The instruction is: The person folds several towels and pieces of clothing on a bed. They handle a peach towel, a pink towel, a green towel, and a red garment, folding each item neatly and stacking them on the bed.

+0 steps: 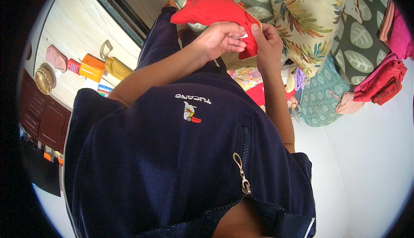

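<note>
- Head view looking steeply down; the person's navy zip jacket [181,160] is filling the lower middle, leaving little open room in front of the chest.
- Pale floor [371,160] is lying open at the right; leaf-print cushions [310,18] are crowding the top edge.
- Both hands are working close together at top centre, holding a red cloth [211,7] just above the lap.
- Left hand [220,39] fingers are curling shut on the cloth's lower edge; right hand [267,44] fingers are pinching the same edge, touching the left.
- Cloth is looking bright red, crumpled, with a small white patch between the fingers.
- Folded pink and red fabrics [381,80] are sitting well apart at right.
- Bench [73,31] at left is carrying orange and yellow items, too small to identify.
</note>
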